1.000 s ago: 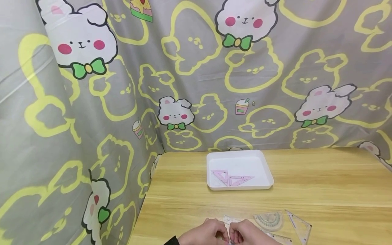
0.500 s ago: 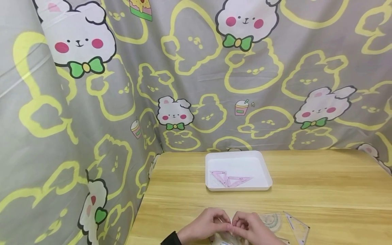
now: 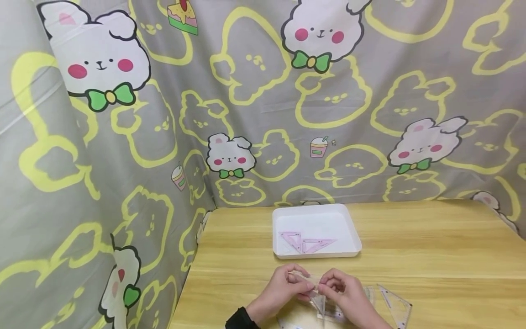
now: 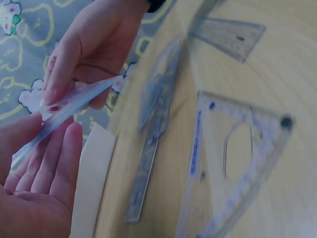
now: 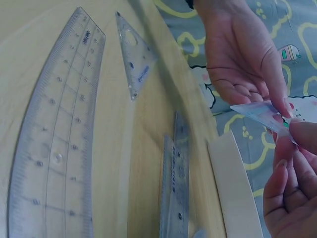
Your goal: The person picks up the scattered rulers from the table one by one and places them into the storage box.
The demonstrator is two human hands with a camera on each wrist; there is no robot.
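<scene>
Near the front of the table, my left hand (image 3: 283, 290) and right hand (image 3: 349, 297) meet fingertip to fingertip. Between them they pinch a thin clear plastic piece (image 4: 74, 106), held above the table. One pointed corner shows in both wrist views; fingers hide much of it, and its kind is unclear. Below the hands lie clear measuring tools, among them a set square (image 4: 237, 124) and a ruler (image 4: 141, 178). A second clear set square (image 3: 394, 304) lies right of my right hand.
A white tray (image 3: 316, 256) stands beyond the hands, holding pink set squares (image 3: 318, 246). In the right wrist view a large clear ruler (image 5: 59, 124) lies on the wooden table (image 3: 431, 246). A patterned curtain (image 3: 279, 109) hangs behind the table and at its left.
Both hands have moved up in the head view, nearer the tray, bringing the clear plastic piece along. The tray and its set squares stay put; the view has shifted slightly.
</scene>
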